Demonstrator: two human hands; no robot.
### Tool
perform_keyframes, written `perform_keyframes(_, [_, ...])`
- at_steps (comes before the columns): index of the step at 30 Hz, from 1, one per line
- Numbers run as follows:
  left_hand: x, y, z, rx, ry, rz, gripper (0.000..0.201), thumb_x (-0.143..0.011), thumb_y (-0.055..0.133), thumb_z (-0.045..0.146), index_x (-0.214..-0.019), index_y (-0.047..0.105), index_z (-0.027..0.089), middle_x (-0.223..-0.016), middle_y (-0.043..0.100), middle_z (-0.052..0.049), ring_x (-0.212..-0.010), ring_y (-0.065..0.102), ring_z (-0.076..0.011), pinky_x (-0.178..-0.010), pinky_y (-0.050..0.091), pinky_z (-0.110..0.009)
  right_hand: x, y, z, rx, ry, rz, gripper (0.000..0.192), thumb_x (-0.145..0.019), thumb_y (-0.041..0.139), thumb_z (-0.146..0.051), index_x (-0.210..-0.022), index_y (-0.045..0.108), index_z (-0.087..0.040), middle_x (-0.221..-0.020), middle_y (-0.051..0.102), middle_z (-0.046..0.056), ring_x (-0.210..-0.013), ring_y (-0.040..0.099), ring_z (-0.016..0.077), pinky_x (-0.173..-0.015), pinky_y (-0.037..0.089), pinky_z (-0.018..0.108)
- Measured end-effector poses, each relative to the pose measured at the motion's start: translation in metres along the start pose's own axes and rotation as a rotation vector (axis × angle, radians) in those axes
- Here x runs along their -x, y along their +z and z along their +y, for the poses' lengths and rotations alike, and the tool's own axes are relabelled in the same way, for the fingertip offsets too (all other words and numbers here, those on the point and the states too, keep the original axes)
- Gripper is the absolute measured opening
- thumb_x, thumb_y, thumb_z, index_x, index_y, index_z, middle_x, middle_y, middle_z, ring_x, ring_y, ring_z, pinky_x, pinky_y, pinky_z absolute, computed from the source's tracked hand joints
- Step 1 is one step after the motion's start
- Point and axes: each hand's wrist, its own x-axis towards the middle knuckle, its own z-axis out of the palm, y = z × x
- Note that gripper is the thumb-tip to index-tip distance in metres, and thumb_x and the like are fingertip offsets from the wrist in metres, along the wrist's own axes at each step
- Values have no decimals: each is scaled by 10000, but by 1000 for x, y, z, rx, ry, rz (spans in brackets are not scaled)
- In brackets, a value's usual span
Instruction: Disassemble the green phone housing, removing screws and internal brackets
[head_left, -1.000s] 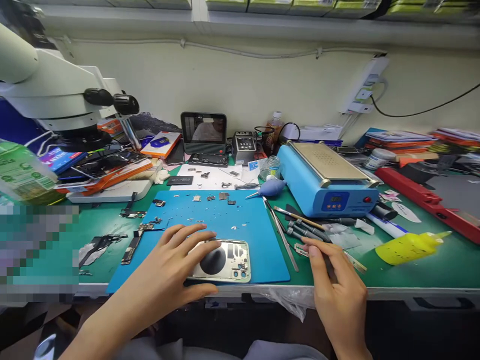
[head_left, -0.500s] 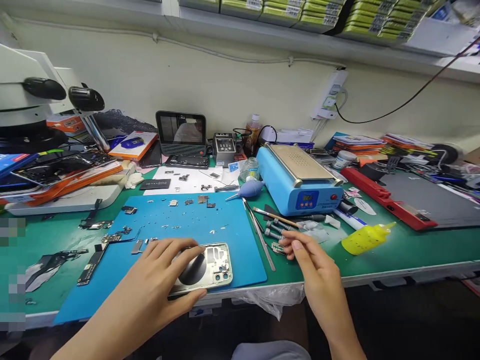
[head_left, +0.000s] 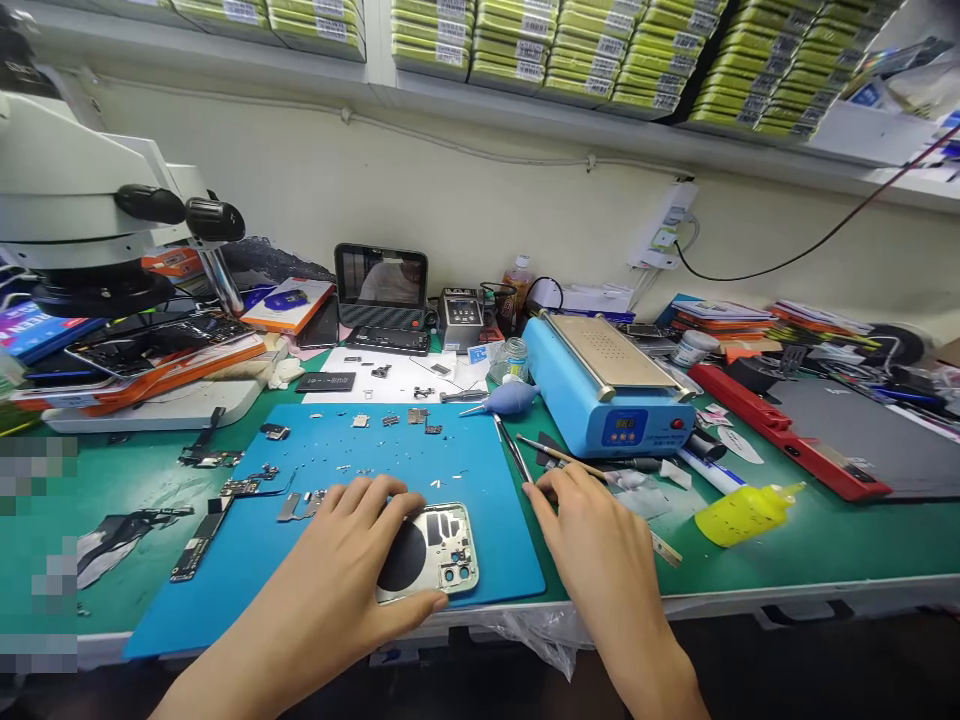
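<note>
My left hand (head_left: 367, 550) grips a phone's back housing (head_left: 439, 548) across its left end, with the thumb along the near edge and fingers on the far side. Inside the housing a dark round patch and camera holes show. The housing lies over the near edge of a blue mat (head_left: 315, 560). My right hand (head_left: 592, 525) pinches a pair of tweezers (head_left: 513, 448) that lies along the mat's right side; the hand hides its near end. Several small phone parts, among them a shield plate (head_left: 418, 416), and tiny screws are spread over the mat.
A blue heated separator plate (head_left: 592, 400) stands behind my right hand, with a brush (head_left: 562, 455) before it. A yellow bottle (head_left: 739, 515) lies at right. An air blower (head_left: 511, 399) rests behind the mat. A microscope (head_left: 90, 210) overhangs the left, near a logic board (head_left: 201, 538).
My right hand has moved left and closed on the tweezers. My left hand stays on the phone housing. The camera view has shifted, so the bench appears lower and further right.
</note>
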Motion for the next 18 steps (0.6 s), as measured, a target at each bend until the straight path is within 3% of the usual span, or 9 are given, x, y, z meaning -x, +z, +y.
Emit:
perform_keyframes(3, [-1,3,0,44,-24,-10,524,-931,785,573,-1349,630,297,-1320,635,-59,-1106,584,-321,-939,462,-444,-7,-3,3,-70,54,-17,241,-975,640,-338,-752,618,-251,-847,742,51,-733,667,238,-586,246,321])
perform_keyframes(6, [-1,1,0,78,-35,-20,512,-927,800,535,-1341,631,285,-1314,630,-62,-1126,576,-319,-951,465,-441,-15,-10,10,-212,143,-34,206,-922,706,-379,-760,660,-261,-723,733,34,-607,631,227,-554,267,316])
perform_keyframes(10, [-3,-3,2,132,-71,-54,529,-903,835,507,-1330,631,271,-1313,619,-61,-1167,562,-331,-989,464,-480,-22,-20,18,-540,226,-28,241,-910,730,-492,-957,652,-270,-727,756,14,-653,713,232,-583,470,313])
perform_keyframes(13, [-5,-6,4,170,-109,-98,567,-898,830,564,-1338,628,268,-1321,613,-71,-1182,552,-351,-1018,459,-534,-20,-22,10,-797,252,25,352,-910,753,-552,-1081,605,-283,-798,737,-3,-719,709,203,-610,543,295])
perform_keyframes(16, [-7,-10,4,197,-126,-121,645,-887,835,589,-1391,596,266,-1344,604,-86,-1225,539,-372,-1045,453,-567,-16,-20,-7,-998,272,-6,342,-952,726,-537,-1187,682,-292,-814,693,-3,-672,639,170,-524,510,264])
perform_keyframes(18, [-6,-13,4,207,-124,-128,743,-868,859,568,-1468,536,273,-1365,593,-89,-1265,527,-381,-1075,439,-590,-15,-16,-18,-1110,280,-40,308,-991,662,-526,-1192,725,-301,-878,717,24,-749,675,180,-552,532,269])
